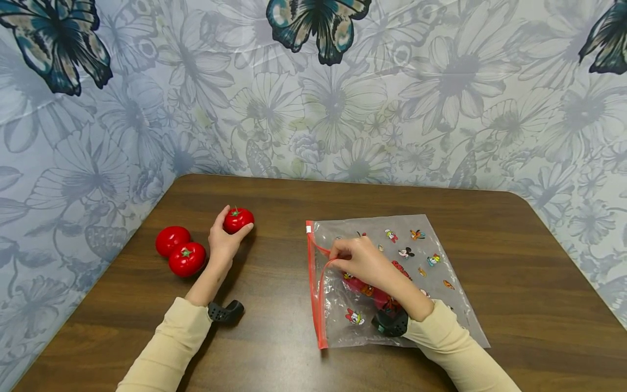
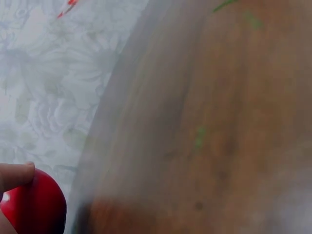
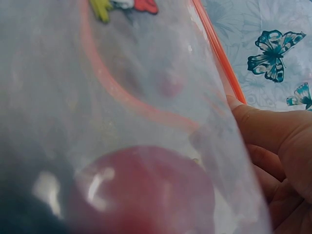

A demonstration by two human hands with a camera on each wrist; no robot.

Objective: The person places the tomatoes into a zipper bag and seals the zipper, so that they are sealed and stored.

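In the head view, my left hand (image 1: 222,243) grips a red tomato (image 1: 238,219) with a green calyx, thumb and fingers around its sides. The left wrist view catches part of this tomato (image 2: 46,209) at its lower left corner. My right hand (image 1: 364,262) pinches the red-edged opening of a clear zip bag (image 1: 460,283) printed with small cartoon figures, and the mouth gapes. Through the plastic, a red tomato (image 3: 151,190) shows in the right wrist view; the hand and wrist partly hide the bag's contents in the head view.
Two more tomatoes, one behind (image 1: 172,240) and one in front (image 1: 188,261), sit together left of my left forearm. The brown wooden table (image 1: 274,348) meets a floral cloth backdrop (image 1: 303,120) with butterflies. A dark wrist device is worn on each wrist.
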